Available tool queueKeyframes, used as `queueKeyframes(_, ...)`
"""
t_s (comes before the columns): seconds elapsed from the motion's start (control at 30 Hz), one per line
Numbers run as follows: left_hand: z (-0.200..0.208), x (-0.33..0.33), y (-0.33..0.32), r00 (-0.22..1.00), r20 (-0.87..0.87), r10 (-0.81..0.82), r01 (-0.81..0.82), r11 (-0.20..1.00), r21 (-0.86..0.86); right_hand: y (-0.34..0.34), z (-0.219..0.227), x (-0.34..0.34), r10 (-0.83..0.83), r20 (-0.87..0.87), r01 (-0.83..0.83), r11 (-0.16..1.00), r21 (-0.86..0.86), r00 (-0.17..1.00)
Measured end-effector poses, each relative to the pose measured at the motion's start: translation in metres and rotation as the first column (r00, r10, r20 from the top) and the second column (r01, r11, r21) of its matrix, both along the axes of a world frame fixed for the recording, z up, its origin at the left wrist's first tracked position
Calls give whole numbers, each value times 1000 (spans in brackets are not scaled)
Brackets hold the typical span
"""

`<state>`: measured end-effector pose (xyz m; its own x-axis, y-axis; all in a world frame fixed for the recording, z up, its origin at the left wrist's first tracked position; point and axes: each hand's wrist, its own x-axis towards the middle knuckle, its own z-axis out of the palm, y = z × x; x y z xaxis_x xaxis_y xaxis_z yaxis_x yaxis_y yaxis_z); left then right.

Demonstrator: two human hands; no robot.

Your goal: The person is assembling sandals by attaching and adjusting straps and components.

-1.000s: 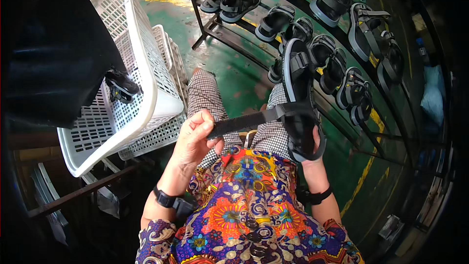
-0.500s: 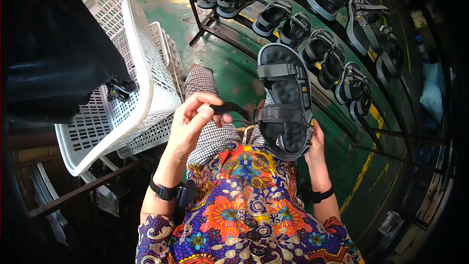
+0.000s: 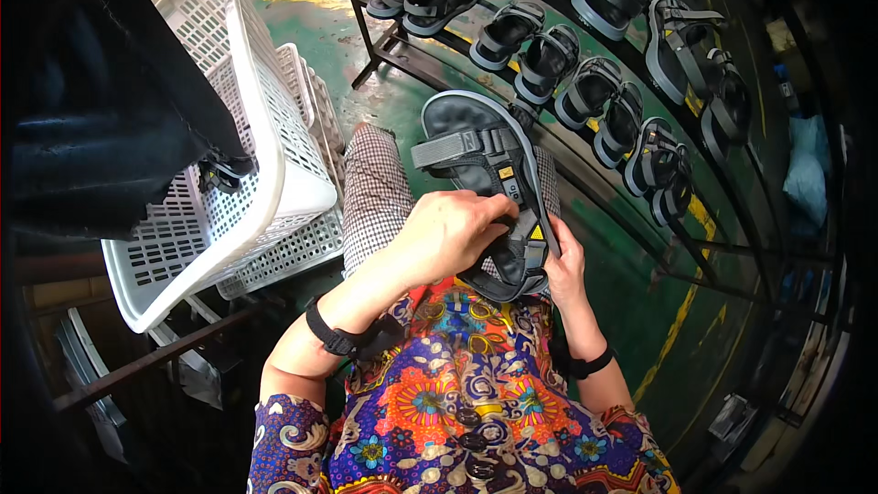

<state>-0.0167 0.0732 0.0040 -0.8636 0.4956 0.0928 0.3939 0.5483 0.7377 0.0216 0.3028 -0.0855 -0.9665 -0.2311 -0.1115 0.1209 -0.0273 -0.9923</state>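
Note:
A black sandal with a grey sole edge and grey straps lies over my lap, its toe pointing away and to the left. My right hand grips its side near the heel. Across the middle of the sandal reaches my left hand, fingers closed in a pinch on the ankle strap. Most of that strap is hidden behind the hand. The front strap crosses the toe end, its end sticking out to the left.
Ahead and to the right, a dark metal rack carries several similar sandals. On the left stands a white perforated basket beside stacked white crates. Black sheeting hangs over the basket, where a dark sandal shows.
My left hand has swung right, from holding the loose strap out at the side to over the sandal's middle. The sandal has tilted and its toe has moved left.

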Motion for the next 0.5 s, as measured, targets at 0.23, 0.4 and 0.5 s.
queueKeyframes(0.23,-10,15,-23,887,378,265,-446,703,554,0,-7,1,-64,336,241,822,-516,940)
queueKeyframes(0.4,-42,31,-45,736,645,204,-636,534,557,-1,-8,-9,618,277,176,221,-959,735)
queueKeyframes(0.5,-58,48,-42,705,700,113,-589,642,490,-8,6,-11,704,234,254,78,-964,670)
